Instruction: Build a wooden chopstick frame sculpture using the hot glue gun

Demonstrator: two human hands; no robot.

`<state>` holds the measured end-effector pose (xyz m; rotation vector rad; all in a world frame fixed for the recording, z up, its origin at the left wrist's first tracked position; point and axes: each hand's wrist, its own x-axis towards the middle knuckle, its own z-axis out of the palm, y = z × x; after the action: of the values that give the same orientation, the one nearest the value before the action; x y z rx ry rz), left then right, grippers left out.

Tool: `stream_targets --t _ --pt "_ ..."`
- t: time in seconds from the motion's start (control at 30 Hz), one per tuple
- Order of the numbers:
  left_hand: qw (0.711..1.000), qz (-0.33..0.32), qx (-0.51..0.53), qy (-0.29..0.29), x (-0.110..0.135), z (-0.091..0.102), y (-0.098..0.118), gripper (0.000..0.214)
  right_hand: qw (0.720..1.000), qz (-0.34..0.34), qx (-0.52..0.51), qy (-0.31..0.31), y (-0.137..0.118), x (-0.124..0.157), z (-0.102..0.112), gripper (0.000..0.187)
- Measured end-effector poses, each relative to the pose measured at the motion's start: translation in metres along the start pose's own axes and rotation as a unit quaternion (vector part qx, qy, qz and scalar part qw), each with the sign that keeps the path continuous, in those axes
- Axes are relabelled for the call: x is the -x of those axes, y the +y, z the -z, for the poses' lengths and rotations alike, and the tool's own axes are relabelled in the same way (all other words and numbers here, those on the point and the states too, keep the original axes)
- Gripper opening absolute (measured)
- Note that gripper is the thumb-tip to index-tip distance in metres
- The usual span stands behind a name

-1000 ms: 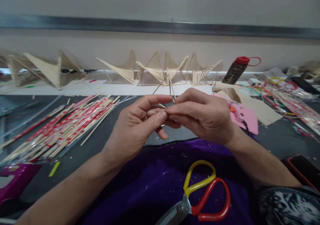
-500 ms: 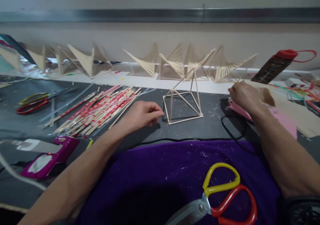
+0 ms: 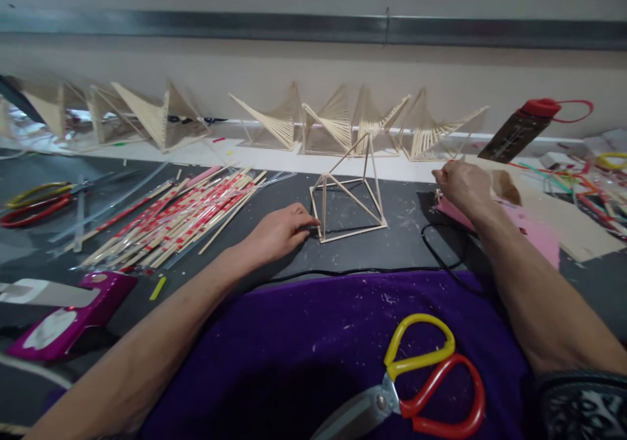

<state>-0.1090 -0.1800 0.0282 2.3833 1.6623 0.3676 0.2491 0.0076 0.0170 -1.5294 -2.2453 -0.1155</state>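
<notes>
A small pyramid frame of thin wooden sticks [image 3: 349, 198] stands on the dark table [image 3: 406, 221]. My left hand [image 3: 279, 231] rests on the table with its fingertips pinched at the frame's near left corner. My right hand [image 3: 459, 184] is stretched out to the right, fingers curled over something small at the edge of a pink sheet [image 3: 529, 231]; what it grips is hidden. A black cord [image 3: 435, 257] runs from near that hand along the table.
A pile of red-and-white wrapped sticks [image 3: 181, 218] lies left. Finished stick models [image 3: 353, 123] line the back ledge. Yellow-and-red scissors [image 3: 416, 381] lie on the purple cloth [image 3: 294, 348]. A red-capped bottle [image 3: 519, 130], a magenta object [image 3: 63, 316] and second scissors [image 3: 34, 202] are around.
Both hands held the stick frame up together a second ago. The frame now stands on the table, the left hand stays at its corner, and the right hand has reached right.
</notes>
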Motion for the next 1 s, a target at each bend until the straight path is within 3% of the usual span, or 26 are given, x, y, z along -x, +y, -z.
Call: stream_targets --t 0.17,0.27,0.33,0.4,0.47,0.53,0.57,0.63,0.77,1.0 --pt "0.997 0.008 -0.051 -0.051 -0.002 -0.006 0.000 0.031 0.994 -0.070 0.088 0.004 -0.019 -0.001 0.017 0.042" --pt "0.997 0.014 -0.060 -0.051 -0.003 -0.007 0.001 0.028 0.996 -0.080 0.027 0.000 -0.039 -0.001 0.041 0.028" --pt "0.997 0.008 -0.067 -0.043 -0.004 -0.009 0.000 0.027 0.997 -0.051 -0.065 0.002 -0.056 0.004 0.057 0.026" --pt "0.997 -0.006 -0.071 -0.035 -0.005 -0.013 -0.001 0.026 0.984 0.007 -0.168 -0.060 -0.075 0.014 0.067 0.023" --pt "0.997 -0.020 -0.074 -0.029 -0.007 -0.016 -0.003 0.024 0.951 0.104 -0.221 -0.188 -0.095 0.028 0.069 0.020" --pt "0.997 -0.030 -0.072 -0.024 -0.008 -0.019 -0.004 0.023 0.917 0.206 -0.210 -0.268 -0.115 0.045 0.063 0.020" --pt "0.997 -0.036 -0.068 -0.022 -0.009 -0.020 -0.004 0.023 0.910 0.252 -0.183 -0.275 -0.124 0.053 0.057 0.020" --pt "0.997 -0.048 -0.059 -0.016 -0.010 -0.022 -0.003 0.023 0.919 0.307 -0.099 -0.228 -0.142 0.067 0.042 0.021" --pt "0.996 -0.067 -0.063 -0.003 -0.010 -0.024 -0.001 0.025 0.926 0.325 0.065 -0.180 -0.166 0.082 0.012 0.030" --pt "0.993 -0.091 -0.073 0.007 -0.011 -0.028 -0.005 0.027 0.915 0.361 0.106 -0.143 -0.165 0.082 -0.006 0.029"
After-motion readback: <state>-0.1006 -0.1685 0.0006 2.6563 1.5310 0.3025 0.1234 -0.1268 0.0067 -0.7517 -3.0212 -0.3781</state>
